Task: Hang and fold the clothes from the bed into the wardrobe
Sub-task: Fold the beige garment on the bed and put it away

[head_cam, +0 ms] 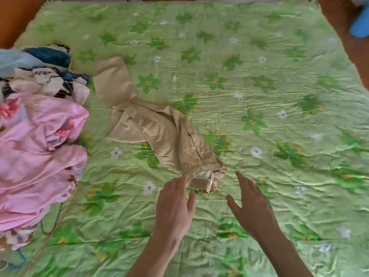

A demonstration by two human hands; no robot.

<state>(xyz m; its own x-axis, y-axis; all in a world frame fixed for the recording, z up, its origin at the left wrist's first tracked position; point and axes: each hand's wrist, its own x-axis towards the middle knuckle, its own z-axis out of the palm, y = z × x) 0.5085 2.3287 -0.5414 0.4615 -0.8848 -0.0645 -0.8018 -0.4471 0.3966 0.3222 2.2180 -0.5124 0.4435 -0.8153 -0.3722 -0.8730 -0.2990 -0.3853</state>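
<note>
Beige trousers [159, 128] lie crumpled in a diagonal line across the green flowered bedspread [259, 86], with the waistband nearest me. My left hand [175, 204] hovers just left of the waistband, fingers straight, fingertips almost at the cloth. My right hand [251, 206] is spread open to the right of the waistband, a short gap away from it. Neither hand holds anything.
A heap of clothes sits at the bed's left edge: a pink garment [38, 156] in front, white and dark patterned pieces [46, 80] and a light blue one [16, 60] behind. A blue object [359, 27] lies at the top right on the brown floor.
</note>
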